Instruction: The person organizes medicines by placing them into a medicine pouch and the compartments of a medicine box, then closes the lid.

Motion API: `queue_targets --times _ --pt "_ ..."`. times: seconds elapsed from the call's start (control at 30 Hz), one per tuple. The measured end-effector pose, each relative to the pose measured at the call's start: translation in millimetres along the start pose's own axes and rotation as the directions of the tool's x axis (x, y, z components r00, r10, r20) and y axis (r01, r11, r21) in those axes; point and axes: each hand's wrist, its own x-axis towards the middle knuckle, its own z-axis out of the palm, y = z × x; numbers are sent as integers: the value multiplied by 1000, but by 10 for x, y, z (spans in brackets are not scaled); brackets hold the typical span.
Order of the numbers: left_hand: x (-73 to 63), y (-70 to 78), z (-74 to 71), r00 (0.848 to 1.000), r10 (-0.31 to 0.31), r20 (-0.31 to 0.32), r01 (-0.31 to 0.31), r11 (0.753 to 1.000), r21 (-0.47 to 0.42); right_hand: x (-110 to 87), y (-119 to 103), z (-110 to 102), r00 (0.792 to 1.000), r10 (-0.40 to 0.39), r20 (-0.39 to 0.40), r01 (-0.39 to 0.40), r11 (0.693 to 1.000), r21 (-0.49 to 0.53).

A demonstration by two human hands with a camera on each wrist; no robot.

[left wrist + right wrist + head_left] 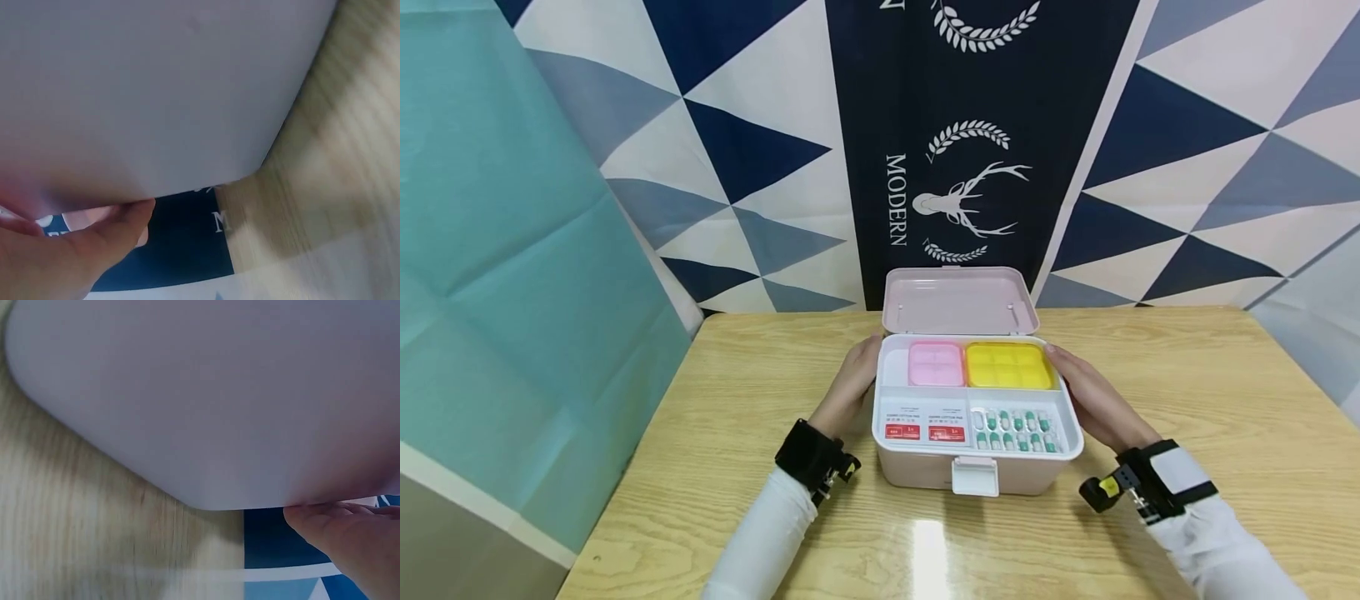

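Note:
A pale pink medicine box stands on the table with its lid tipped back open. In its white tray lie a pink pill case, a yellow pill case, two cotton pad packets and a blister pack of green-and-white capsules. My left hand holds the box's left side near the back corner. On the opposite side, my right hand grips near the rear, thumb by the rim. Both wrist views show fingertips against the box wall; the other fingers are partly hidden.
The wooden table extends to both sides and in front of the box. A patterned cloth hangs right behind the lid, and a teal sheet borders the left side. A white latch hangs down at the box's front.

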Motion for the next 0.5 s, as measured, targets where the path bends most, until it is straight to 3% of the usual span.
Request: queue_targets --times 0.23,0.5 --pt "149 48 26 1000 -28 2 28 996 -89 122 -43 -26 1000 15 -7 -15 997 78" --pt "218 99 70 998 -43 -34 41 997 -73 227 -109 -28 997 48 -59 -42 995 93"
